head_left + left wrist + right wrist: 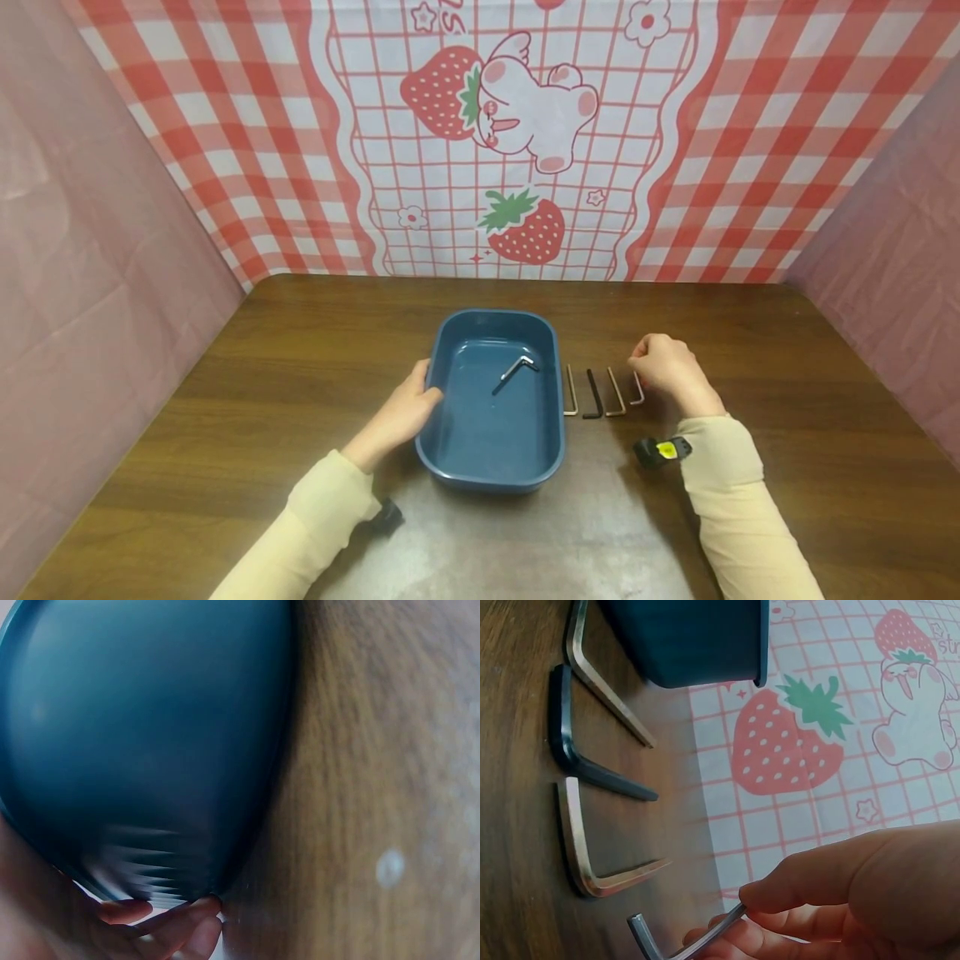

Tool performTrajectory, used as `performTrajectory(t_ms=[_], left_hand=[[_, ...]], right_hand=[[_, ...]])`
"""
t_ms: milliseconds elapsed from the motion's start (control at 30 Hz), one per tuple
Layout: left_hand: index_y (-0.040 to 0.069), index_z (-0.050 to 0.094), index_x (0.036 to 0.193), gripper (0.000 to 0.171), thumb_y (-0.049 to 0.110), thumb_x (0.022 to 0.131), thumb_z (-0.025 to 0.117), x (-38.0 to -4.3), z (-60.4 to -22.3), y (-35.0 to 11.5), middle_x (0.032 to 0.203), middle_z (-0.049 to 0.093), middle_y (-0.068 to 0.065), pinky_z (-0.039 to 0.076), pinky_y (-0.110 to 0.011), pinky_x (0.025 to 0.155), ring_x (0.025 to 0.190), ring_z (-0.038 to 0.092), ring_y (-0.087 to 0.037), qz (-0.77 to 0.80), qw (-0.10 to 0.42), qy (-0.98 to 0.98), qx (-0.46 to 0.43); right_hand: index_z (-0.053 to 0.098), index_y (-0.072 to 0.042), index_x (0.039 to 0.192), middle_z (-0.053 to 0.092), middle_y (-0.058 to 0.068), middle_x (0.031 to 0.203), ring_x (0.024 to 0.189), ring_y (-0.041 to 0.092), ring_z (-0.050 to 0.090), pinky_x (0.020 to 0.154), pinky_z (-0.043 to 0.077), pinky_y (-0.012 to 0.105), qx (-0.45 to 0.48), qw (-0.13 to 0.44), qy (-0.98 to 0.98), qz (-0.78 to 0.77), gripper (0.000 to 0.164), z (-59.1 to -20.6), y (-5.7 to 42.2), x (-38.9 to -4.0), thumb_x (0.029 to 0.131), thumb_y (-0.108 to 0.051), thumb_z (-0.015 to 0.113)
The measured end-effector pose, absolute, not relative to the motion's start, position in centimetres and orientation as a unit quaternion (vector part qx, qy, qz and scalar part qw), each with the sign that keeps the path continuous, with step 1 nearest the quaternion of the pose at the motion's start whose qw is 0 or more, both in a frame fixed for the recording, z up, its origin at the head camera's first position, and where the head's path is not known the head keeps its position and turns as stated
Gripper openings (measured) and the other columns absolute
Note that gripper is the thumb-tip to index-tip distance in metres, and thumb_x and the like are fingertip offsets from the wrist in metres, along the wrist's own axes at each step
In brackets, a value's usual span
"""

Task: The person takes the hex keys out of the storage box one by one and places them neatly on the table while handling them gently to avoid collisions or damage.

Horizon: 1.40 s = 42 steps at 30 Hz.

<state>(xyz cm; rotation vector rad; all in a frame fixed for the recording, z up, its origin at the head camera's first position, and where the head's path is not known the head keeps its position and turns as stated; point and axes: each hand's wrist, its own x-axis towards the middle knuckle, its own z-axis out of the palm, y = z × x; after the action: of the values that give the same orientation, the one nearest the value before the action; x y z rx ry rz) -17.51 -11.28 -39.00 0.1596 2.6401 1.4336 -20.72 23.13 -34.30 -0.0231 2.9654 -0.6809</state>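
A blue rectangular bin (491,482) stands mid-table, with an L-shaped silver hex key (517,367) lying inside. My left hand (401,410) grips the bin's left wall, thumb over the rim. In the left wrist view its fingers (199,930) lie against the outer wall. Right of the bin, my right hand (667,367) pinches the long arm of a small silver hex key (720,927) between thumb and fingers. Beside it, side by side on the table, are a brass-coloured hex key (576,840), a black hex key (564,724) and another brass-coloured one nearest the bin.
The brown wooden table (247,467) reaches back to a red-and-white checked cloth (720,167) with strawberry prints. Pink drapes (97,275) hang at both sides. Black straps with cameras are on both wrists.
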Motion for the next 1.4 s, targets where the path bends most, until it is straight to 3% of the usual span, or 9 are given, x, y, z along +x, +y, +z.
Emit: performTrajectory(t_ms=[600,1000,1400], left_hand=[[-0.002,0.03,0.136,0.053,0.01,0.085,0.042,-17.6,-39.2,-11.3,0.132,0.045,-0.025,0.042,-0.049,0.093,0.117,0.047,-0.035,0.473,0.062,0.877,0.06],[0.0,0.03,0.136,0.054,0.013,0.085,0.041,-17.6,-39.1,-11.3,0.133,0.044,-0.024,0.042,-0.048,0.093,0.117,0.047,-0.037,0.467,0.068,0.88,0.057],[0.0,0.03,0.136,0.055,0.013,0.084,0.041,-17.6,-39.1,-11.3,0.132,0.045,-0.024,0.042,-0.048,0.093,0.116,0.048,-0.036,0.466,0.067,0.88,0.057]], right_hand=[[0.061,-0.003,0.081,0.057,-0.002,0.053,0.056,0.014,0.055,0.056,0.041,0.027,0.009,0.086,0.973,-0.216,0.02,-35.3,23.6,-21.4,0.077,-0.019,0.05],[0.059,-0.009,0.063,0.054,-0.005,0.048,0.047,0.008,0.052,0.052,0.041,0.025,0.014,0.106,0.97,-0.218,0.019,-35.8,23.6,-21.4,0.078,-0.017,0.05],[0.06,-0.008,0.066,0.054,-0.005,0.049,0.047,0.007,0.052,0.052,0.041,0.025,0.018,0.111,0.968,-0.225,0.018,-36.1,23.7,-21.4,0.078,-0.017,0.051]])
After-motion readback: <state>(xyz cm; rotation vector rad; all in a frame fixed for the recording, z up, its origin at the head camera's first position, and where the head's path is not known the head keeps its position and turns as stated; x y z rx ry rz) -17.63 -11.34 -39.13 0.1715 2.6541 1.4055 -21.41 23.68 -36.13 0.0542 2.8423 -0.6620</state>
